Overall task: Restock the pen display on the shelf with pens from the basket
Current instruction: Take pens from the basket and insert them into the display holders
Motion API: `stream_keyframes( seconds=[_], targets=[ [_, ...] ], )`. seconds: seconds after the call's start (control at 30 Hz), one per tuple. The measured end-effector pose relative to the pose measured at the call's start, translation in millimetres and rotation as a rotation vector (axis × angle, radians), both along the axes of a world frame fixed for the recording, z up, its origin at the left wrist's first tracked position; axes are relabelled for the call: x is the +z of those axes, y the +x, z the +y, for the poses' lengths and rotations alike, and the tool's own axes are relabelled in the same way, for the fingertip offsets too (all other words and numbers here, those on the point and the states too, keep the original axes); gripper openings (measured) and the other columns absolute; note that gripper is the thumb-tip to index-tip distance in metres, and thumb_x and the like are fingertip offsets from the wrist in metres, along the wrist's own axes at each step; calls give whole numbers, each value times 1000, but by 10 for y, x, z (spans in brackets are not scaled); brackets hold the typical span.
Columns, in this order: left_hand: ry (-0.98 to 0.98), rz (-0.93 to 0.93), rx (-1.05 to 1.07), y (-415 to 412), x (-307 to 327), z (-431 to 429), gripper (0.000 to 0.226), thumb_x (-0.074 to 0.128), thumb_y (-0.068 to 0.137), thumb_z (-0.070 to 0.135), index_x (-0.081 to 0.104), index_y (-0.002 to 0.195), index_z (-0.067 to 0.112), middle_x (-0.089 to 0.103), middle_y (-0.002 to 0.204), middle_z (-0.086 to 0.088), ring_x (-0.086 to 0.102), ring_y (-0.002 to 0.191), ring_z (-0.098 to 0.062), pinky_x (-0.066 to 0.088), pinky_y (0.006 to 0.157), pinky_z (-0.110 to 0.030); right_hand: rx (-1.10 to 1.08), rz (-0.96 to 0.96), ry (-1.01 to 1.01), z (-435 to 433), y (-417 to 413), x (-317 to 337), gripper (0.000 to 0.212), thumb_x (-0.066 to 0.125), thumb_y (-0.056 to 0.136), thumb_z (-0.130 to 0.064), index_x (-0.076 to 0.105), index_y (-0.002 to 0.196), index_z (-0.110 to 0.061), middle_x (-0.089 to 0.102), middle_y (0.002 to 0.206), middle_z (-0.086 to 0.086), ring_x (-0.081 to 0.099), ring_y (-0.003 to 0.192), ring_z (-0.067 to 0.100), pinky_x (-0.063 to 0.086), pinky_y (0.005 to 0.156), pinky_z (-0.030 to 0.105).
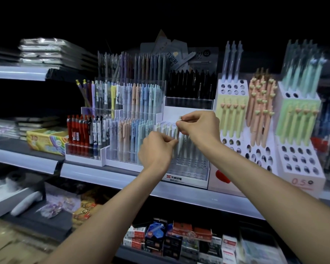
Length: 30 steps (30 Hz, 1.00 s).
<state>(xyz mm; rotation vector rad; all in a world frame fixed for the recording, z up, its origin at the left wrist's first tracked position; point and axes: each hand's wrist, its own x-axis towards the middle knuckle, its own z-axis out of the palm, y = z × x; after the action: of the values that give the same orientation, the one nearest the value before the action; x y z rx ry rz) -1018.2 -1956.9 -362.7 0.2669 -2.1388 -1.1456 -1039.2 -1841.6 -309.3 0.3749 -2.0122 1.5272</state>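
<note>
Forearms reach up to shelf (111,178). L hand (156,149) fingers curl round pale pens (181,142); R hand (198,128) pinches one pen's top, above clear display rack (189,168) labelled 天卓好笔. White holder (301,180) at R reads "0.5"; yellow box (46,140) "3D".

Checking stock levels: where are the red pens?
Head view, left of centre: the red plastic pens stand in a clear tiered tray, right of the yellow cardboard box.
</note>
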Motion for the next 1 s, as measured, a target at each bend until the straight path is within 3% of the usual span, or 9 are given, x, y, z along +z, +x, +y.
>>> stream_keyframes(
  seconds=[0.17, 0.3, 0.5, 1.0],
  targets=[
    [-83, -72, 68, -32, -74, 62, 18, 76, 90, 45, 81, 86, 27, 75, 79, 5, 72, 83, -23, 56, 74, -35, -32, -61, 5, -5, -58, -98, 9, 88, 77, -9, 79, 79, -12, 77, 74, -2, 75, 61, 16, 65, 77, 41],
    [-133, -96, 102, -44, -161, 75, 22, 76, 88, 50, 81, 92, 29, 77, 85, 2, 72, 88, -25, 52, 71, -33, -4, -115, -22, -7, -58, -172, 10, 87, 81, -5, 78, 83, -7, 78, 85, 7, 76, 65, 19, 61, 57, 22],
    [-175, -71, 140, -97, -240, 92, 25, 74, 88, 48, 77, 79, 25, 73, 74, 0, 71, 80, -27, 55, 68, -34, -5, -88, -8, -35, -74, -211, 10, 86, 83, -5, 79, 90, -4, 76, 83, 7, 76, 68, 20, 54, 50, 15],
    [-155, -78, 165, -113, -246, 139, 28, 73, 85, 39, 68, 66, 18, 68, 68, -2, 67, 72, -32, 49, 61, -33, -75, -101, 70, -108, -215, -186, 11, 90, 78, -9, 79, 79, -8, 78, 79, 6, 76, 64, 23, 66, 70, 41]
  ],
)
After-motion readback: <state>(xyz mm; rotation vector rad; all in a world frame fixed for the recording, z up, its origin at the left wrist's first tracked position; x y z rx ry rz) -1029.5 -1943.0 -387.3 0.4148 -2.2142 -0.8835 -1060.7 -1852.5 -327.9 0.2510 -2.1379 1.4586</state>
